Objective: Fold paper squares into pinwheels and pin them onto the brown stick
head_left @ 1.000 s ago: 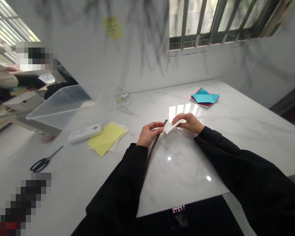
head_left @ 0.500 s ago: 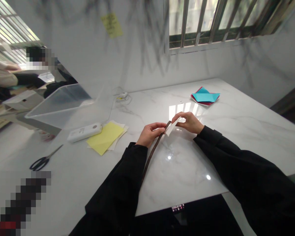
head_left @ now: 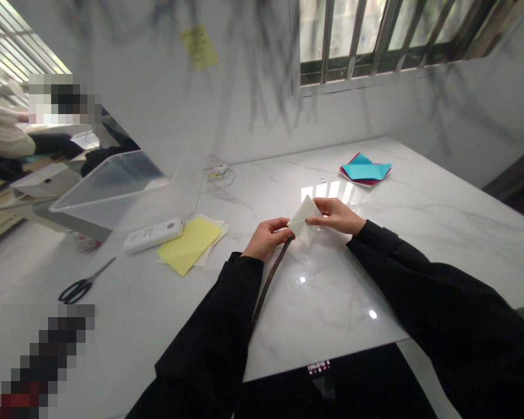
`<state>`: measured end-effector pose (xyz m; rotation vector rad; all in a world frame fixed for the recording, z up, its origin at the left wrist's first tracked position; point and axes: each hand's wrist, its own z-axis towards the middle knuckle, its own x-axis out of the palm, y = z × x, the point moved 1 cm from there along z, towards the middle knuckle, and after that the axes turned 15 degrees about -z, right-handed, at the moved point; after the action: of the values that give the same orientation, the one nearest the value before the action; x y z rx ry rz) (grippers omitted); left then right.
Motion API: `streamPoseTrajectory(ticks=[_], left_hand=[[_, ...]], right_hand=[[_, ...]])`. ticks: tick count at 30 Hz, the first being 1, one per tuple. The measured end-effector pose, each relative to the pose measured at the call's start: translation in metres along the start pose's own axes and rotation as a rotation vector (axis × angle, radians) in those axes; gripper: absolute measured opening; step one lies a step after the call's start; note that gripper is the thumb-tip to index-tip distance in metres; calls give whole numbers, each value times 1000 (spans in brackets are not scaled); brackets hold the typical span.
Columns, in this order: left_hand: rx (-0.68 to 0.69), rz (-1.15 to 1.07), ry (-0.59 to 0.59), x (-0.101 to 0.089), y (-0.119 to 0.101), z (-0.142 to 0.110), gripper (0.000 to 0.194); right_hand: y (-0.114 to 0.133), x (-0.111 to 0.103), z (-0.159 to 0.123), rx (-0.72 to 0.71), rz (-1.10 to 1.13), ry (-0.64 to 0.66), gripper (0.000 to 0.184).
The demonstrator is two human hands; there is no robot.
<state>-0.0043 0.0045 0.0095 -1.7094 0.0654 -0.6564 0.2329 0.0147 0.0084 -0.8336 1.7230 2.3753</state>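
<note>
My left hand (head_left: 268, 240) is closed, pinching the top end of a long thin brown strip (head_left: 273, 273), which curves down beside my left sleeve. My left fingertips also meet the left corner of a small piece of folded white paper (head_left: 303, 218). That paper is turned corner-up and covers the strip's tip. My right hand (head_left: 335, 215) grips its right side between thumb and fingers. Both hands are above the marbled white table (head_left: 332, 279).
Yellow paper (head_left: 190, 244) lies left of my hands, beside a white oblong device (head_left: 153, 235). Scissors (head_left: 82, 285) rest farther left, near a clear plastic bin (head_left: 109, 180). Blue and red folded papers (head_left: 367, 170) lie at the back right. A person (head_left: 9, 134) is at far left.
The white paper has turned from nearly edge-on to showing its flat face, and it now hides the strip's upper end. My right hand has turned with it.
</note>
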Motion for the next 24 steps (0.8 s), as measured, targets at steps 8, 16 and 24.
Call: streamPoseTrajectory(ticks=[8,16,24], left_hand=[[-25,-70,45,2,3,0,40],[-88,-118,62,-3,4,2,46],[-88,-41,124,-8,4,3,43]], right_hand=[[3,8,-1,66,227,63,41],[-4,5,2,174,351,-49,42],[-8,-9,2,217,360,-159,54]])
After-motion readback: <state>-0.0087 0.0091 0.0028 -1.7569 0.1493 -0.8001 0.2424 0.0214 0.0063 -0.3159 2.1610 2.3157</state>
